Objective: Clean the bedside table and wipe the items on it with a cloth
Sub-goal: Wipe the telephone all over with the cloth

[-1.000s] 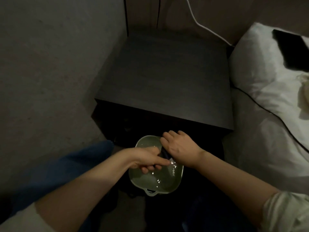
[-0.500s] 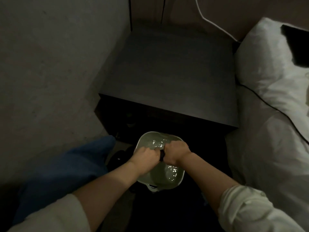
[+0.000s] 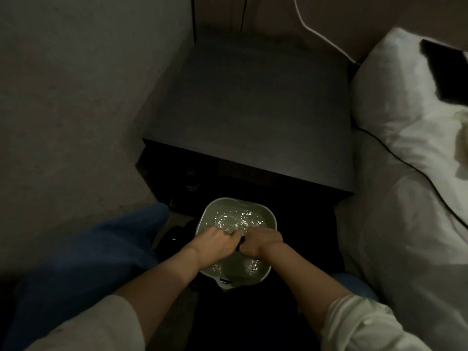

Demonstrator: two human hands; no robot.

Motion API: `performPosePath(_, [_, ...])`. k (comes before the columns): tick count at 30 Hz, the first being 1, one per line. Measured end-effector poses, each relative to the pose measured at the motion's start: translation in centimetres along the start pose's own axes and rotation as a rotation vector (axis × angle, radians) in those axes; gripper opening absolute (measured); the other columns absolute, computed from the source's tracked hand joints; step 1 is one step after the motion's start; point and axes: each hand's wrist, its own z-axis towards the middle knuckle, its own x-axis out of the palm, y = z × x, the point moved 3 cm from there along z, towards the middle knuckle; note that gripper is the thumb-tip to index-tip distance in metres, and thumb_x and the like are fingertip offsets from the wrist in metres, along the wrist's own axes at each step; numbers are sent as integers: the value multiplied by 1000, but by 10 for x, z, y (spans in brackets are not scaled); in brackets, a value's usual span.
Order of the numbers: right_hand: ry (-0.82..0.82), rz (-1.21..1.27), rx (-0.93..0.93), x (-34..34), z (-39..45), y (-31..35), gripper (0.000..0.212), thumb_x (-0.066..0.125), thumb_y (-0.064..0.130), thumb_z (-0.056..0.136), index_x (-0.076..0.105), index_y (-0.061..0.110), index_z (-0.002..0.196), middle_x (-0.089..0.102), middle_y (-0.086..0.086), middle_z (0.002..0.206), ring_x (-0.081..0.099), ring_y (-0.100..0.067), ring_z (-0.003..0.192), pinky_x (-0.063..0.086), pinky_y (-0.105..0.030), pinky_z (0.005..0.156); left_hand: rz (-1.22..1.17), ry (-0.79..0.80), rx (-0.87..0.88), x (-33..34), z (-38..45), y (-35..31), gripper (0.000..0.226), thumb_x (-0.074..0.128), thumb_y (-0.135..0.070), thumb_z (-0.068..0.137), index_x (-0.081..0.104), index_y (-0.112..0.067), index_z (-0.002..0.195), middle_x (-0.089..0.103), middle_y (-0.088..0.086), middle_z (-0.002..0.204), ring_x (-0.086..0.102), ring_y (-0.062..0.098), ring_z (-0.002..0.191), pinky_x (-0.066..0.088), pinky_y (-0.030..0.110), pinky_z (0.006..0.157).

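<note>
Both fists, left hand (image 3: 215, 240) and right hand (image 3: 263, 241), clamp a dark cloth (image 3: 240, 243) stretched left-right between them over the bowl (image 3: 202, 219). Table (image 3: 253, 110) lies straight ahead, farther out, right hand slightly nearer.

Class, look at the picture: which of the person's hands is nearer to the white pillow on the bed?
Right. The right hand is over the basin on the side toward the pillow; the left hand is beside it, on the side farther from the pillow.
</note>
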Motion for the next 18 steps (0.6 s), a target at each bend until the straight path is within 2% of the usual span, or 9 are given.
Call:
performPosePath(3, [-111, 14, -10, -11, -3, -3, 40, 52, 41, 89, 57, 19, 121, 62, -7, 121, 61, -26, 111, 47, -32, 81, -229, -20, -244, -6, 2, 3, 45, 47, -11, 94, 32, -11, 136, 60, 10, 116, 67, 31, 92, 42, 34, 61])
performPosePath(6, [-172, 165, -78, -23, -8, -6, 50, 62, 37, 84, 45, 19, 127, 58, -8, 120, 60, -29, 109, 46, -33, 76, -684, 14, -491, -13, 4, 8, 38, 56, -26, 90, 48, -17, 126, 52, 8, 123, 61, 30, 105, 50, 37, 81])
performPosePath(9, [-279, 509, -120, -37, -19, -11, 51, 67, 16, 78, 44, 14, 124, 50, -12, 122, 56, -30, 110, 48, -33, 86, -1196, -39, -572, -29, 3, 15, 33, 65, -15, 83, 58, -13, 115, 63, 10, 115, 60, 28, 107, 49, 38, 90])
performPosePath(11, [-320, 817, -124, -46, -29, -18, 59, 65, 0, 76, 44, 13, 130, 46, -15, 128, 53, -29, 114, 47, -33, 96, -1428, -133, -572, -48, -3, 19, 40, 67, -5, 82, 56, -13, 120, 64, 7, 113, 61, 19, 102, 50, 27, 87])
performPosePath(12, [-310, 968, -127, -50, -35, -22, 66, 62, -7, 75, 41, 12, 135, 46, -17, 130, 52, -28, 116, 48, -33, 97, -1510, -179, -567, -58, -8, 21, 43, 66, 1, 82, 55, -13, 121, 64, 3, 109, 61, 12, 95, 50, 18, 79])
performPosePath(13, [-293, 1090, -130, -54, -41, -25, 71, 59, -12, 76, 38, 12, 139, 47, -17, 131, 53, -27, 116, 51, -32, 93, -1561, -213, -564, -68, -13, 22, 42, 64, 5, 83, 55, -13, 119, 63, 0, 101, 60, 6, 86, 49, 12, 70])
performPosePath(15, [-263, 1261, -144, -62, -56, -28, 75, 54, -16, 76, 35, 13, 142, 53, -13, 123, 57, -21, 104, 52, -21, 70, -1579, -250, -558, -89, -26, 24, 34, 60, 9, 85, 56, -11, 112, 61, 0, 88, 57, 3, 72, 47, 10, 60])
performPosePath(16, [-250, 1331, -152, -65, -65, -29, 75, 52, -17, 77, 36, 15, 142, 54, -9, 117, 58, -18, 95, 49, -17, 60, -1565, -266, -551, -99, -32, 25, 30, 58, 9, 86, 57, -12, 108, 60, 1, 86, 57, 3, 69, 47, 11, 61])
performPosePath(18, [-221, 1462, -175, -73, -89, -29, 74, 54, -12, 75, 39, 21, 140, 55, -5, 111, 59, -15, 81, 46, -18, 51, -1513, -315, -509, -124, -45, 27, 26, 57, 7, 88, 57, -13, 105, 61, 5, 88, 58, 6, 73, 46, 16, 69])
